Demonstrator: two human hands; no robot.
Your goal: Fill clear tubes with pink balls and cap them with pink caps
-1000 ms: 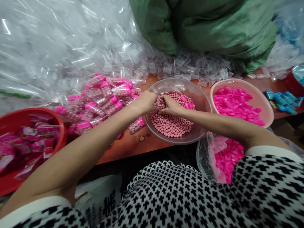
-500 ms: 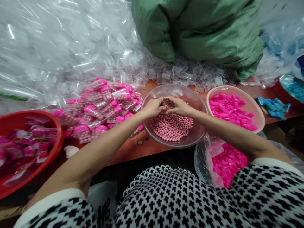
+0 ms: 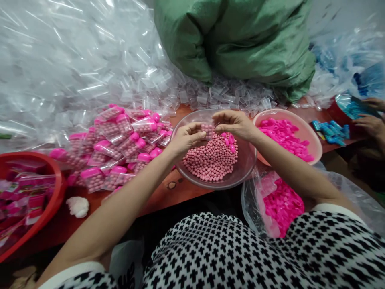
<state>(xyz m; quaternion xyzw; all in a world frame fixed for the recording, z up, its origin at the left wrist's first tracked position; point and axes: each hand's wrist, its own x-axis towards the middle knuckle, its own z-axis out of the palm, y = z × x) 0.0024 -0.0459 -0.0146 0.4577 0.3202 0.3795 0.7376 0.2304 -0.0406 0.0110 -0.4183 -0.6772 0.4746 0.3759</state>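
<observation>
The left hand pinches a small clear plastic tube full of round pink candy balls. The tube lies sideways between both hands, its open end toward the right hand, whose fingers are pinched together just beside it. Under them sits the smooth clear round bowl of more balls.

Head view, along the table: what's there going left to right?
Red basin → white wad → pile of pink-capped filled containers → left hand → right hand, both over the clear bowl of pink beads → bowl of pink caps → blue packets.
</observation>
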